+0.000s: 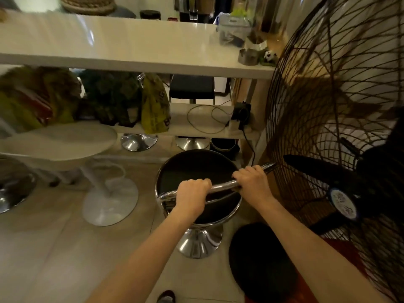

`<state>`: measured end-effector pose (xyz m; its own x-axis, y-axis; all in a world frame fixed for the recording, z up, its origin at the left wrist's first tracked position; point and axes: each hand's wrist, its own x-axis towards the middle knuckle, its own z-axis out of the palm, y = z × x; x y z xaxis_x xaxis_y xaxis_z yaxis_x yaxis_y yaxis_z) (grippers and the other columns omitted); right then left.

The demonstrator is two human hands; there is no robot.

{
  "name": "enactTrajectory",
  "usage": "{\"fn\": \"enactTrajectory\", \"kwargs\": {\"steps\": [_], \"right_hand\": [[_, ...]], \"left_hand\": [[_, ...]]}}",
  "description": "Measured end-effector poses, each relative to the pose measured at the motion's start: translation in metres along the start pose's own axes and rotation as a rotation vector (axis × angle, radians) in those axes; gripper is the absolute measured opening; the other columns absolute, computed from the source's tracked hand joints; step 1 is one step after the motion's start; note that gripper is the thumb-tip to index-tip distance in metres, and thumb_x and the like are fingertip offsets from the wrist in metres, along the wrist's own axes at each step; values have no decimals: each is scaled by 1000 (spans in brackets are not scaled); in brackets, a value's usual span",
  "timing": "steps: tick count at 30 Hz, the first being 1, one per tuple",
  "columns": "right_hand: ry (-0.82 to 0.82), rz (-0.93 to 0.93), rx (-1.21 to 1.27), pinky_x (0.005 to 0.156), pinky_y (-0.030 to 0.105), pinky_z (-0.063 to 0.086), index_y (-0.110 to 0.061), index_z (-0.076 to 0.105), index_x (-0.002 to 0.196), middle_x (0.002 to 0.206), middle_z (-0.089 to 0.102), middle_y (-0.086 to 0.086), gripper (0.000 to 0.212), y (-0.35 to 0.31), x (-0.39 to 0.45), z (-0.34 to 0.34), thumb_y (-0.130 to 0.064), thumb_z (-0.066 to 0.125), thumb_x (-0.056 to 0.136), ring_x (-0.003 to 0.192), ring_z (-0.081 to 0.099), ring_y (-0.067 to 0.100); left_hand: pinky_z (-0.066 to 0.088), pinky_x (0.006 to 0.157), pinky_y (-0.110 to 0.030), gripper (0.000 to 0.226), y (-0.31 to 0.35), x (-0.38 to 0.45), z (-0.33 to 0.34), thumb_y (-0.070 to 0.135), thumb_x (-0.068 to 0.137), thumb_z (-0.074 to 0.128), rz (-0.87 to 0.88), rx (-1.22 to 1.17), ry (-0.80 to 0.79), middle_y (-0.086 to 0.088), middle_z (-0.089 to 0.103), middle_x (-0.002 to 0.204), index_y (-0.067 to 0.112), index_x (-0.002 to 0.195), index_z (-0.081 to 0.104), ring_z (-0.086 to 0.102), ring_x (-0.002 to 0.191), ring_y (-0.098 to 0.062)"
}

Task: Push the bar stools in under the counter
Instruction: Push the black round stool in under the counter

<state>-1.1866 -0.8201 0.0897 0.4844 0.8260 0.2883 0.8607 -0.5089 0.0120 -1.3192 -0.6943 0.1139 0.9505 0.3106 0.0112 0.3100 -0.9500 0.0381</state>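
hands first: my left hand and my right hand are both closed tight around the chrome back bar of the black bar stool, a little apart from each other, the left one nearer to the bend of the bar and the right one further toward its other end. the stool stands on the tiled floor in front of the white counter, with its chrome base near to my body — so i judge it is not under the counter yet, only lined up with the open space there. behind it, under the counter, i see two more chrome bases and one dark seat, so it looks like other stools are already in on the far side, but i cannot tell if they belong to my task. on my left a white stool with a white round foot stands out on the floor, also not pushed in, and at the far left edge another dark stool is only partly visible. so most of the work is left, i think. a big standing fan is very close on my right, the bar's end almost at its cage — i should push straight forward to not catch it.
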Motion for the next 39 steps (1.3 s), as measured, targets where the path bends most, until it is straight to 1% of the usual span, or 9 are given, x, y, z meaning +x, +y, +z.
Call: {"fn": "enactTrajectory", "kwargs": {"steps": [3, 5, 9, 17, 23, 30, 34, 39], "right_hand": [[28, -5, -1, 60, 32, 46, -11, 63, 68, 62, 63, 4, 33, 3, 21, 8, -12, 88, 47, 59, 60, 24], [36, -4, -2, 62, 33, 47, -11, 63, 69, 62, 63, 4, 35, 4, 38, 12, -12, 88, 44, 60, 61, 24], [40, 10, -1, 62, 32, 46, -12, 63, 69, 62, 63, 3, 33, 5, 68, 24, -12, 88, 46, 61, 60, 23], [77, 43, 1, 64, 33, 47, -12, 63, 68, 61, 62, 3, 29, 8, 121, 41, -9, 85, 51, 60, 59, 24], [100, 53, -13, 62, 34, 46, -12, 63, 70, 62, 64, 3, 31, 1, 149, 49, -10, 86, 49, 61, 60, 24], [66, 66, -45, 61, 34, 46, -11, 63, 70, 61, 63, 4, 40, 1, 175, 59, -15, 90, 41, 60, 60, 25], [64, 70, -57, 58, 35, 47, -10, 62, 69, 60, 62, 5, 44, -4, 190, 64, -17, 92, 38, 58, 60, 26], [80, 101, -54, 57, 33, 46, -10, 63, 70, 59, 62, 4, 43, -17, 200, 67, -14, 92, 39, 57, 60, 26]], "left_hand": [[33, 59, -30, 19, -13, 22, 3, 5, 87, 49, 5, 30, -9, -4, 66, 94, 12, 103, 52, 63, 83, -23], [34, 59, -30, 20, -26, 36, 3, 4, 86, 50, 7, 32, 3, -4, 66, 94, 13, 103, 52, 63, 83, -24], [35, 60, -30, 23, -48, 63, 3, 3, 87, 49, 20, 33, 14, -4, 66, 95, 12, 108, 52, 63, 85, -25], [35, 60, -29, 21, -84, 111, 6, 5, 87, 51, 48, 40, 38, -3, 66, 95, 13, 107, 52, 63, 85, -24], [34, 61, -31, 18, -112, 136, 5, 7, 88, 51, 66, 53, 39, -3, 66, 94, 14, 104, 53, 64, 88, -25], [38, 62, -31, 18, -135, 160, 11, 12, 87, 57, 85, 55, 51, -2, 67, 94, 16, 105, 54, 64, 87, -23], [34, 58, -31, 18, -150, 171, 10, 13, 87, 56, 99, 84, 54, -2, 67, 93, 16, 104, 53, 64, 86, -25], [37, 58, -32, 18, -170, 181, 11, 11, 87, 54, 145, 102, 51, -2, 67, 89, 17, 104, 53, 64, 83, -25]]}}
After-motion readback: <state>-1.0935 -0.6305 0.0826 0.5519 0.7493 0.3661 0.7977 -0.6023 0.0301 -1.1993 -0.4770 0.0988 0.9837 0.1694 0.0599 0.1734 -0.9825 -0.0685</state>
